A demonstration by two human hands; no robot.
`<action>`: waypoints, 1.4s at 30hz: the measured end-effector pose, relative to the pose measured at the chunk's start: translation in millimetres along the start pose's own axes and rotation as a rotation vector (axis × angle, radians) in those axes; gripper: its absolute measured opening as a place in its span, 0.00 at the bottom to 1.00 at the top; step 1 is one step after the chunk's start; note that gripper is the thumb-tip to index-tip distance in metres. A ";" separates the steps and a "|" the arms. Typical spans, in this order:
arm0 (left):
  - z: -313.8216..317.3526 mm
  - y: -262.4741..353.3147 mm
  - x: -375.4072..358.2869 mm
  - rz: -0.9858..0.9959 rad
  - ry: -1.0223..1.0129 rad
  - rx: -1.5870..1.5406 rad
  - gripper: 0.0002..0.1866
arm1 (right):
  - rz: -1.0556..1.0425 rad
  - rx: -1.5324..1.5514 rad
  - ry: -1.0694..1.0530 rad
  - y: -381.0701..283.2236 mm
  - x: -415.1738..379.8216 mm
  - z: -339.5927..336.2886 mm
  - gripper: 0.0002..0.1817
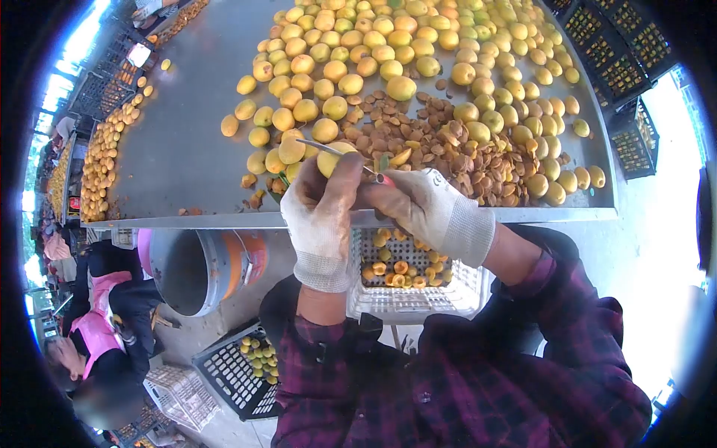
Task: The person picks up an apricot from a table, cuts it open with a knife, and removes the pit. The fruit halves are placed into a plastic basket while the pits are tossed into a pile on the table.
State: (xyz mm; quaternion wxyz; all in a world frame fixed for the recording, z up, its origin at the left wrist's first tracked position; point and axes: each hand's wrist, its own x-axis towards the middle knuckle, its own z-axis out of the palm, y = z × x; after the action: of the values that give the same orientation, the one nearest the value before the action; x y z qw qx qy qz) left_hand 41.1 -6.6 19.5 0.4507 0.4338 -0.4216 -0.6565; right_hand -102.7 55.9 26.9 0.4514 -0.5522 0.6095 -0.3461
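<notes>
Plaid sleeves (567,321): dark purple and black check, reaching forward from the bottom of the view to both wrists.
Left hand (320,213): in a stained white knit glove, fingers and thumb grasping an apricot.
Held apricot (330,163): yellow, at the left fingertips, raised just above the table's near edge.
Right hand (426,207): in a matching stained glove, fingers curled around the red handle of a slim knife (320,146).
Knife blade: lies across the held apricot, its tip poking out past the fruit's left side; how deep it has cut, I cannot tell.
White basket (476,290): slatted plastic, below the table edge under the hands, with halved apricots (401,266) in it.
Bucket (215,261): left of the basket, with an orange band.
Black crate (220,373): on the floor at lower left, holding greenish-yellow fruit.
Metal table (175,142): broad grey top with a raised rim.
Apricot stones (422,134): a brown heap on the table just beyond the hands.
Whole apricots (358,52): spread thickly behind and to the right of the heap.
Co-worker (101,328): at far left, in pink and black.
Stacked crates (605,45): black, fruit-filled, beyond the table at upper right.
</notes>
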 end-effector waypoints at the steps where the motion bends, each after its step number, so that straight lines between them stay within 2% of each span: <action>1: 3.1 1.1 -1.0 0.015 0.009 -0.079 0.14 | 0.001 0.015 -0.011 0.0 -0.1 -0.2 0.25; 7: 13.3 10.5 -4.9 0.066 0.085 -0.132 0.17 | -0.057 0.005 0.003 -1.1 -0.3 -1.2 0.24; 10: 6.6 7.9 -6.9 0.012 0.010 -0.030 0.16 | -0.044 0.051 0.004 1.1 1.6 -1.1 0.24; 14: 3.1 0.5 -4.0 0.065 0.058 -0.024 0.15 | -0.121 0.057 0.009 7.3 2.1 8.6 0.23; 16: -1.3 -1.6 -2.6 -0.045 0.063 -0.093 0.16 | -0.134 -0.017 0.086 9.0 -0.6 15.8 0.23; 20: 0.9 -7.4 0.6 -0.057 0.080 -0.168 0.19 | -0.159 -0.210 0.200 25.5 -0.8 28.1 0.24; 23: -3.9 -13.6 2.8 -0.109 0.082 0.012 0.22 | -0.192 -0.114 0.298 22.2 -0.4 33.9 0.27; 25: -5.5 -19.8 8.5 0.084 0.098 0.075 0.22 | 0.168 0.414 -0.120 7.5 0.6 27.4 0.29; 29: -4.8 -11.7 1.8 0.081 0.081 0.058 0.21 | 0.156 0.539 -0.101 6.4 -1.2 29.9 0.32; 31: -4.9 -7.0 1.4 0.048 0.076 0.097 0.21 | 0.008 0.465 -0.040 7.0 0.1 27.6 0.31; 32: -11.4 -17.0 6.3 0.045 0.080 0.093 0.21 | 0.011 0.462 -0.043 7.8 0.6 26.0 0.31; 34: -23.3 -39.5 16.8 0.792 0.124 0.611 0.23 | 0.140 0.761 -0.240 10.6 0.9 19.9 0.28; 35: -25.4 -40.8 11.9 0.787 0.127 0.610 0.23 | 0.276 0.885 -0.292 10.3 -0.5 12.1 0.25; 36: -20.5 -26.8 2.0 0.420 0.036 0.324 0.23 | 0.280 0.887 -0.289 13.1 2.3 11.4 0.25; 37: -15.2 -14.1 -4.6 0.052 -0.055 0.042 0.23 | 0.008 0.585 -0.178 19.5 7.2 15.0 0.26; 38: -5.0 -7.9 -8.2 0.051 -0.065 0.046 0.23 | -0.257 0.275 -0.061 29.2 13.3 23.1 0.27; 39: 8.6 -5.3 -13.4 0.020 -0.047 0.111 0.22 | -0.152 0.756 -0.135 64.1 18.6 53.7 0.32; 40: 15.0 -3.4 -16.6 -0.012 -0.018 0.170 0.21 | -0.147 0.755 -0.136 58.0 17.5 50.1 0.32; 41: 5.6 2.2 -11.6 -0.097 -0.058 0.042 0.19 | 0.014 0.674 -0.121 50.3 15.7 41.8 0.33; 42: 2.3 2.7 -8.3 -0.098 -0.047 0.036 0.19 | 0.172 0.590 -0.105 39.3 14.5 32.6 0.35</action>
State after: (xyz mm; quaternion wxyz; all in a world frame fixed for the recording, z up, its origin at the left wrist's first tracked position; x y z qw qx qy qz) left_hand 41.3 1.1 24.2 0.4001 0.4463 -0.4219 -0.6802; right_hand -86.2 50.1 -23.2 0.6508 -0.3607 0.5030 -0.4396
